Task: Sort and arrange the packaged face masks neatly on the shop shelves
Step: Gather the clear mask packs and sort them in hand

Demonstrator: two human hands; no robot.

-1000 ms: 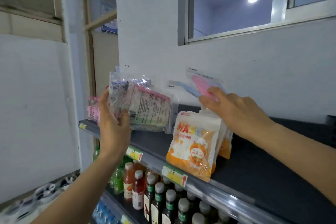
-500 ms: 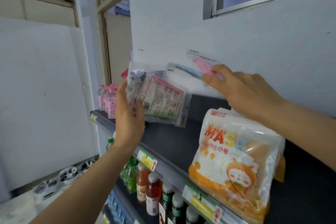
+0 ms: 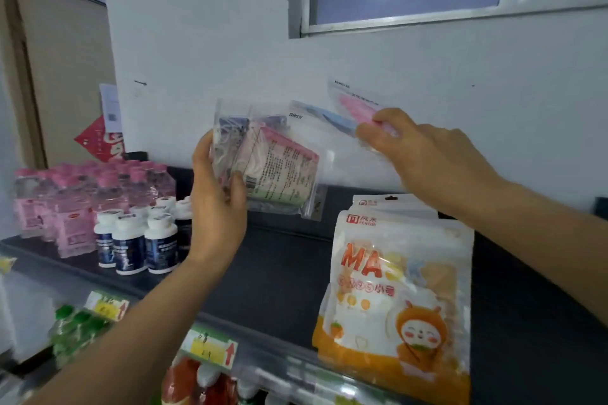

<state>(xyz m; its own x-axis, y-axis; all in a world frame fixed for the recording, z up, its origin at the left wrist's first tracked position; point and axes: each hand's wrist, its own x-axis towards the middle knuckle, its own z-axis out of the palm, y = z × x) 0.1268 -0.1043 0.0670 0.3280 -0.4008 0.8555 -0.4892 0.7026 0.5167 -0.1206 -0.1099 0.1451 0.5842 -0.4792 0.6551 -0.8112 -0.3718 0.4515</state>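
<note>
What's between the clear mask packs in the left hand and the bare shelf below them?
Nothing visible. The clear mask packs in the left hand hang above bare dark shelf; white-capped bottles stand left, the orange MASK bag right.

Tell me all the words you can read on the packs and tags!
"MA": big orange letters on the orange mask bag; the rest is washed out.
"FENGMI": small logo at that bag's top.
Clear mask packs: print too small.
Yellow price tags: blurred.
Bottle labels: blurred.
</note>
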